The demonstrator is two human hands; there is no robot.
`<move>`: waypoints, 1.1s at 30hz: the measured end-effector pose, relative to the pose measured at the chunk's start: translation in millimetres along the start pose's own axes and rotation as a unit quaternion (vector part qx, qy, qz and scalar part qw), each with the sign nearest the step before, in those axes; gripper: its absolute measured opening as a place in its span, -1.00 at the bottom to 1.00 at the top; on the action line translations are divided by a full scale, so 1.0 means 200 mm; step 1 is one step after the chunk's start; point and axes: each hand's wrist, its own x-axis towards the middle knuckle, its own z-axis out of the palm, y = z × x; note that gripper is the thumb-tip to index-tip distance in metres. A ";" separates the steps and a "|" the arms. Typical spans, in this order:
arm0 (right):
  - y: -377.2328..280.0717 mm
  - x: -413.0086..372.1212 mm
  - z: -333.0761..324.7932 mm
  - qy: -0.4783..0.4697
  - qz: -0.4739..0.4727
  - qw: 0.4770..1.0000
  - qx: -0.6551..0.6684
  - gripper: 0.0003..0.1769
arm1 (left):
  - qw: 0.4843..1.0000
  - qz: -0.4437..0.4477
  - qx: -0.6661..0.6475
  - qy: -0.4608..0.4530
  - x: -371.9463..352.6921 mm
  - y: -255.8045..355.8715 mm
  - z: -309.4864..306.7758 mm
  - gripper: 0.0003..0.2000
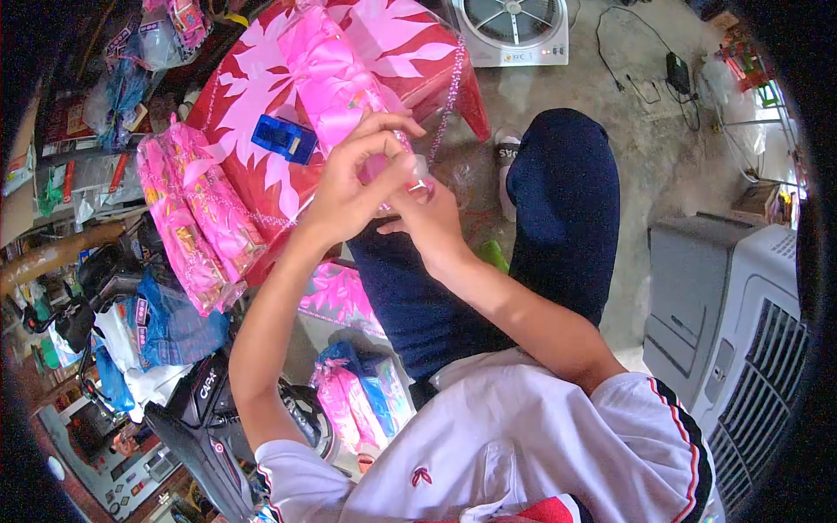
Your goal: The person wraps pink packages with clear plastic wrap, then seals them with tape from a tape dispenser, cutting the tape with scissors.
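Red table point(472, 98), pink package point(333, 71), left hand point(344, 185) arched beside right hand point(433, 216), fingers point(391, 120) bent (hold unclear)

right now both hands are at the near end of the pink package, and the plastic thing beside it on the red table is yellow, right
No, the head view shows the plastic thing is blue, not yellow. It does lie beside the pink package on the red table, with left hand and right hand at the package's near end.

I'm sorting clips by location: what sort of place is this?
Possibly a home workshop or the back of a small shop: several pink wrapped bundles, a bare, concrete-like floor, and plastic bags crowding the left side.
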 end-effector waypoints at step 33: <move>-0.12 0.07 -0.09 0.041 -0.005 0.997 0.059 -0.68 | 0.953 -0.079 0.175 0.235 -0.19 0.44 -0.26 -0.70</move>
